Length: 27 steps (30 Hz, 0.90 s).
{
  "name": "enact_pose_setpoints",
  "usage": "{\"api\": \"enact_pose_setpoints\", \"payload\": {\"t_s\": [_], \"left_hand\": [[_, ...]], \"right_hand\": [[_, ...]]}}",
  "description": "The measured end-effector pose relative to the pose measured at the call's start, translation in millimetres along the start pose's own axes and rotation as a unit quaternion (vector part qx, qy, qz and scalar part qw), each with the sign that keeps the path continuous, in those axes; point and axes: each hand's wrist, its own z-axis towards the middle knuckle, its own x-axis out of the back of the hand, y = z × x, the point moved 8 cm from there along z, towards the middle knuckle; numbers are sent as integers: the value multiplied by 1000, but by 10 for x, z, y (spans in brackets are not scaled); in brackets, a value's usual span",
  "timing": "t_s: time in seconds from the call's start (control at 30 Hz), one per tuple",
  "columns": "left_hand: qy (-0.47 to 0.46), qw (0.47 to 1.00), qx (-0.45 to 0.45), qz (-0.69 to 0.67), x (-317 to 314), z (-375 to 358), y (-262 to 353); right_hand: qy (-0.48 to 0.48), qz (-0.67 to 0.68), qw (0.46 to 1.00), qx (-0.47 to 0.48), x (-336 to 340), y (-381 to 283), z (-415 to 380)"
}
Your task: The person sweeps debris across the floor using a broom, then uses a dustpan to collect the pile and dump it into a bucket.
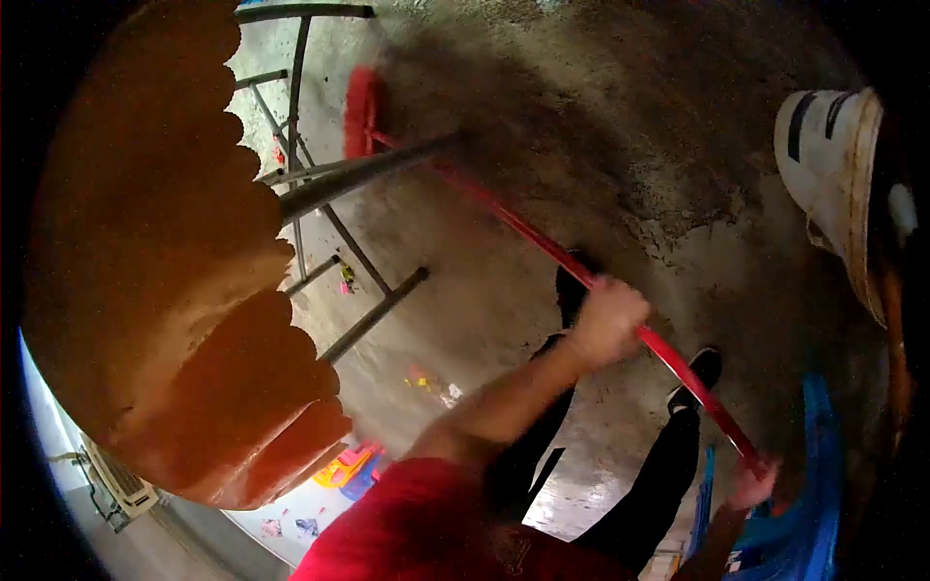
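A long red broom handle [528, 232] runs diagonally across the view, from the red broom head [361, 111] at the upper left to the lower right. My left hand [607, 321] is wrapped round the middle of the handle. Near its lower right end, my right hand [753, 483] is closed on the handle. The broom head is on the concrete floor [581, 116], just beyond a dark metal table leg [368, 174]; its bristles look blurred.
A table with a brown scalloped cover [165, 242] fills the left side. Metal legs stick out beneath it. A white bucket [828, 165] stands at the upper right, a blue plastic chair [819, 484] at the lower right. Colourful toys [349, 469] lie at the lower left.
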Motion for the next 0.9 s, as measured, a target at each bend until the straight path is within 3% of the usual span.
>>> {"api": "enact_pose_setpoints", "payload": {"t_s": [0.03, 0.1, 0.17, 0.2, 0.27, 0.33, 0.4, 0.43, 0.47, 0.5, 0.6, 0.67, 0.73, 0.8, 0.83, 0.87, 0.9], "left_hand": [[91, 995, 15, -39, -152, -223, -467], [92, 991, 98, -27, 304, -438, -1468], [44, 978, 182, 93, 871, -795, -2387], [22, 961, 212, 174, 1260, -1012, -2850], [-28, 903, 271, 332, 1859, -1371, -3549], [-81, 833, 328, 439, 2179, -1615, -4027], [-44, 840, 311, 442, 2042, -1683, -4195], [-10, 854, 293, 430, 1872, -1623, -4191], [-23, 900, 265, 346, 1633, -1378, -4133], [121, 936, 231, 237, 1546, -1188, -3723], [-61, 938, 298, 163, 630, -691, -2883], [58, 981, 119, 139, 387, -360, -1791], [68, 989, 120, 45, 378, -282, -1310], [-32, 980, 195, 3, 162, -210, -1322], [38, 985, 165, 34, 157, -400, -1486], [46, 950, 291, -107, 58, -823, -2014], [88, 877, 410, -234, -27, -1284, -2500]], "right_hand": [[5, -68, 998, 6, -158, 239, -9], [-25, -140, 989, -47, -1397, 965, 268], [-126, -136, 971, -150, -2911, 1930, 644], [-59, -135, 972, -181, -3336, 2397, 697], [-222, -358, 889, -181, -3289, 3559, 903], [-378, -302, 871, -84, -4306, 3410, 628], [-261, -305, 899, -172, -4003, 3488, 958], [-228, -352, 897, -141, -3546, 3495, 1211], [-192, -399, 890, -113, -3093, 3498, 1452], [-121, -269, 935, -195, -3175, 2852, 1429], [-39, -347, 929, -120, -2185, 1688, 1589], [1, -207, 974, -96, -1149, 1053, 1491], [49, -240, 968, -54, -1055, 743, 1338], [-24, -398, 917, 0, -1210, 845, 1495], [-59, -469, 881, 29, -1301, 955, 1445], [-93, -536, 837, 58, -1724, 1096, 1325], [-76, -482, 868, -95, -1956, 1407, 1243]]}}
